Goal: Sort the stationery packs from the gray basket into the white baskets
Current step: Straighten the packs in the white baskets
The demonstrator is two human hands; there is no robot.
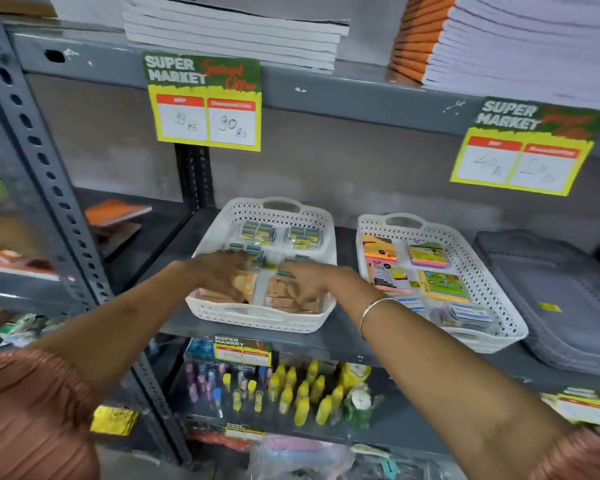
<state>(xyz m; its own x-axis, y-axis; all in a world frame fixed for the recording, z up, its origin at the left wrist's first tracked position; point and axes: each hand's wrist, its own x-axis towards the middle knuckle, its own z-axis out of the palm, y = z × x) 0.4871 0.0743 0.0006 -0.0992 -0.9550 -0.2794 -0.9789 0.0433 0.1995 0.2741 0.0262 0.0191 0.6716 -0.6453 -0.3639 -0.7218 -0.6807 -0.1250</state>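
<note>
Both my hands reach into the left white basket (262, 318) on the middle shelf. It holds blue-and-yellow stationery packs (258, 232) at the back and copper-coloured packs (279, 289) at the front. My left hand (219, 273) lies palm down over the packs on the basket's left side, fingers spread. My right hand (309, 282) has its fingers bent onto the copper packs, and its fingertips touch a blue-and-yellow pack (286, 270); motion blur hides whether it grips anything. The right white basket (499, 329) holds colourful sticky-note packs (444, 285). Grey baskets (568, 306) sit stacked at far right.
Price signs (205, 102) hang from the upper shelf edge, which carries stacked notebooks (236, 32). The shelf below holds yellow glue bottles (302, 393) and pens. A perforated grey upright (49, 188) stands on the left, with orange books (116, 211) behind it.
</note>
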